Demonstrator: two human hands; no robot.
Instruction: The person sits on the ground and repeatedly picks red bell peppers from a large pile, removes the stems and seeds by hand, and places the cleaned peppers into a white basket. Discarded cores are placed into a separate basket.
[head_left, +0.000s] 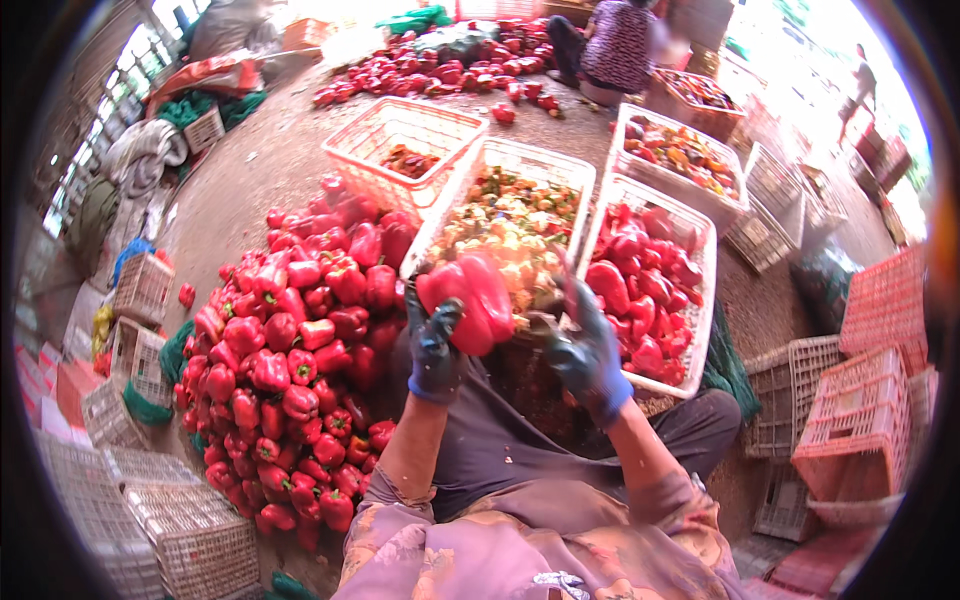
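In my gloved left hand (437, 349) is a whole red bell pepper (471, 304), gripped from its left side and held above my lap. My gloved right hand (592, 349) is raised to the right of that pepper, apart from it. A narrow reddish thing (570, 289) shows blurred at its fingers; what it is, and whether it is gripped, I cannot tell. Under and beyond my hands stands a white plastic crate (589, 169) of pale and green pepper scraps. Just right of my right hand, another white crate (705, 300) holds red pepper pieces (649, 289).
A large heap of red bell peppers (277, 375) lies at my left. Beyond are a pink crate (352, 154) with some scraps and a crate of mixed pieces (679, 195). A seated person (615, 49) is near a farther pepper pile (442, 67). Stacked crates (855, 420) stand right.
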